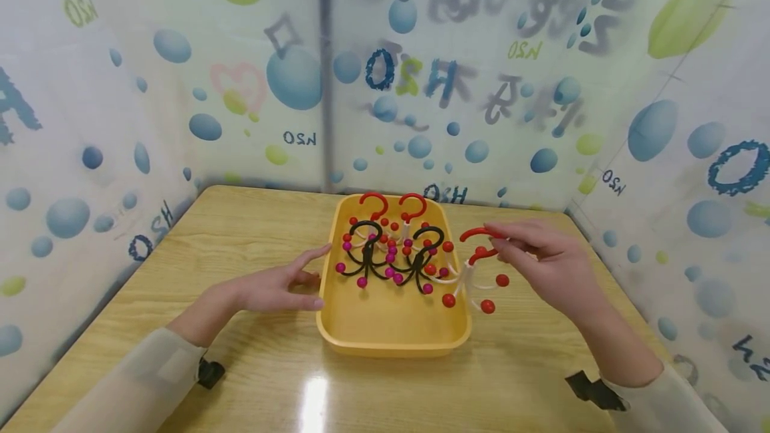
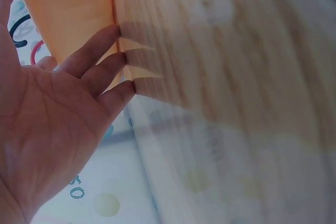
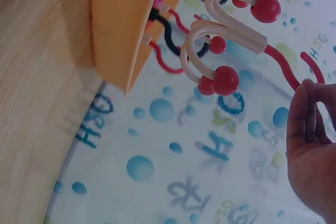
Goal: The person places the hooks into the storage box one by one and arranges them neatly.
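My right hand pinches the curved red top of a multi-prong hanging hook with white prongs tipped by red balls. In the right wrist view this hook hangs clear of the table, near the right side of a yellow tray. My left hand has its fingers extended at the tray's left side; in the left wrist view, fingertips appear against the tray wall. Inside the tray stand two black hooks with magenta balls, one on the left and one on the right. Behind them are two red-topped hooks.
The tray rests on a light wood table. White curtains printed with blue and green dots enclose the table at the back and both sides.
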The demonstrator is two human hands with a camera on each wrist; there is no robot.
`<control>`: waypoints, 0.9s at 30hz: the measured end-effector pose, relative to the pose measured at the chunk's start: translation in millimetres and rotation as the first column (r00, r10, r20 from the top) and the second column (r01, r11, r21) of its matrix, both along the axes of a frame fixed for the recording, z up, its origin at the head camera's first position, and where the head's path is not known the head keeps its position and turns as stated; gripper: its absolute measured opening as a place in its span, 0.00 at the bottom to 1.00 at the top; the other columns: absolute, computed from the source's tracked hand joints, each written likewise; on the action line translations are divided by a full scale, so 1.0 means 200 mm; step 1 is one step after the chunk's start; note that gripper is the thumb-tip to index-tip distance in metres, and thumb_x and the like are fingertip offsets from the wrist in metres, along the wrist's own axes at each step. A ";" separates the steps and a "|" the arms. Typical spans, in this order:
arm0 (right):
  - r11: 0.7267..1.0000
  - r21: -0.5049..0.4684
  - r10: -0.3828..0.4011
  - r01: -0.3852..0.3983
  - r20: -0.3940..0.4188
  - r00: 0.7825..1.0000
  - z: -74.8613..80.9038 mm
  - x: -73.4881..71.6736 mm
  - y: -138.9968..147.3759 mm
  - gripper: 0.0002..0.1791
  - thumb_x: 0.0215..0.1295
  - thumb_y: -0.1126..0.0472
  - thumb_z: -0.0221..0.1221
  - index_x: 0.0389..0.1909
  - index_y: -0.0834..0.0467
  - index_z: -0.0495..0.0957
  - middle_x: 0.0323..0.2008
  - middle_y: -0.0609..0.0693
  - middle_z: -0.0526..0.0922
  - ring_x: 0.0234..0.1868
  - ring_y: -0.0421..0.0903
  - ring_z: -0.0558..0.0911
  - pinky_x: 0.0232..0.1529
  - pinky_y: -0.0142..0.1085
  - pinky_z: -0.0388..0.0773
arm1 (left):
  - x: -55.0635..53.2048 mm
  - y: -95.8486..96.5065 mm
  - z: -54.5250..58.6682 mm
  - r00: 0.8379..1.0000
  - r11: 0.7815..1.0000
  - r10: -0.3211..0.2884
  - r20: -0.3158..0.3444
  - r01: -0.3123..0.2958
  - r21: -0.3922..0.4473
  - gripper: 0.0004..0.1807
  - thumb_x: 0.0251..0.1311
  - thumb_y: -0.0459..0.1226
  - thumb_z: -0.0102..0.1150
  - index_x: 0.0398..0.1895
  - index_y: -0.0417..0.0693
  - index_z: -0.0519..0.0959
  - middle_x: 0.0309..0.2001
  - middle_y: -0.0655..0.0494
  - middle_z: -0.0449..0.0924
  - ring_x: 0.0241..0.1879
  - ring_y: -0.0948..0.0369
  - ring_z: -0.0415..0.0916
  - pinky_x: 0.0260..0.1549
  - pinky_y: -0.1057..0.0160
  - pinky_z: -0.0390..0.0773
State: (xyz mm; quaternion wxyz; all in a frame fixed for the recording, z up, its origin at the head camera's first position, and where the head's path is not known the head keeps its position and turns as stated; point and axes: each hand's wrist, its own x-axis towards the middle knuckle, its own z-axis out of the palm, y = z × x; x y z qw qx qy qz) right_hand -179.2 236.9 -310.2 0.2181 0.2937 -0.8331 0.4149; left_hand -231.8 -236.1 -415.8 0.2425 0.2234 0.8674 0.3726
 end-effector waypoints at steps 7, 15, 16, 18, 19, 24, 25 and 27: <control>0.997 0.048 0.052 -0.053 0.024 0.998 -0.05 -0.04 -0.17 0.18 0.73 0.71 0.69 0.58 0.52 0.92 0.45 0.45 0.93 0.39 0.36 0.86 0.34 0.29 0.84 | 0.00 0.00 0.00 1.000 1.000 -0.005 -0.012 0.005 -0.001 0.59 0.73 0.60 0.67 0.92 0.69 0.36 0.81 0.39 0.70 0.82 0.38 0.66 0.80 0.26 0.58; 0.988 0.034 0.147 -0.153 0.126 0.981 -0.14 -0.10 -0.34 0.16 0.75 0.68 0.69 0.59 0.53 0.91 0.43 0.51 0.92 0.35 0.39 0.84 0.34 0.32 0.86 | 0.00 0.00 -0.01 1.000 1.000 0.012 0.002 -0.012 -0.011 0.58 0.73 0.60 0.67 0.92 0.73 0.36 0.81 0.38 0.69 0.82 0.36 0.64 0.79 0.25 0.59; 0.987 0.039 0.152 -0.159 0.135 0.979 -0.15 -0.10 -0.36 0.16 0.75 0.67 0.69 0.59 0.52 0.91 0.43 0.50 0.92 0.36 0.39 0.84 0.34 0.32 0.86 | 0.00 0.00 0.00 1.000 1.000 0.014 0.004 -0.014 -0.013 0.58 0.73 0.61 0.67 0.92 0.74 0.36 0.81 0.38 0.69 0.82 0.35 0.64 0.79 0.25 0.59; 0.984 0.052 0.161 -0.170 0.146 0.976 -0.17 -0.12 -0.39 0.17 0.75 0.67 0.69 0.60 0.52 0.91 0.46 0.49 0.93 0.37 0.39 0.84 0.35 0.32 0.85 | 0.00 0.00 0.00 1.000 1.000 0.018 0.006 -0.018 -0.015 0.59 0.72 0.61 0.67 0.91 0.75 0.36 0.81 0.38 0.69 0.82 0.35 0.64 0.79 0.24 0.58; 0.982 0.055 0.170 -0.180 0.155 0.973 -0.18 -0.13 -0.41 0.17 0.75 0.67 0.69 0.60 0.52 0.91 0.46 0.48 0.93 0.38 0.39 0.84 0.36 0.32 0.85 | 0.00 0.00 0.00 1.000 1.000 0.020 0.007 -0.020 -0.017 0.59 0.72 0.62 0.67 0.91 0.75 0.36 0.81 0.38 0.69 0.82 0.35 0.64 0.79 0.24 0.58; 0.972 0.059 0.208 -0.225 0.215 0.954 -0.22 -0.15 -0.46 0.16 0.76 0.66 0.68 0.59 0.51 0.91 0.48 0.52 0.93 0.35 0.39 0.82 0.34 0.31 0.83 | 0.00 0.00 0.00 1.000 1.000 0.022 0.004 -0.022 -0.022 0.59 0.71 0.63 0.68 0.91 0.76 0.36 0.81 0.38 0.69 0.82 0.35 0.64 0.79 0.24 0.58; 0.972 0.062 0.208 -0.228 0.227 0.951 -0.22 -0.16 -0.46 0.16 0.76 0.66 0.68 0.59 0.51 0.92 0.47 0.52 0.93 0.34 0.39 0.82 0.32 0.31 0.82 | 0.00 0.00 0.00 1.000 1.000 0.021 0.004 -0.021 -0.021 0.59 0.71 0.62 0.68 0.91 0.76 0.36 0.81 0.38 0.69 0.82 0.35 0.64 0.79 0.24 0.58; 0.972 0.071 0.199 -0.223 0.248 0.948 -0.23 -0.16 -0.47 0.16 0.76 0.66 0.68 0.59 0.50 0.92 0.46 0.52 0.93 0.31 0.39 0.81 0.30 0.31 0.80 | 0.00 0.00 -0.01 1.000 1.000 0.021 0.004 -0.021 -0.021 0.59 0.71 0.62 0.68 0.91 0.76 0.36 0.81 0.38 0.69 0.82 0.35 0.65 0.79 0.24 0.58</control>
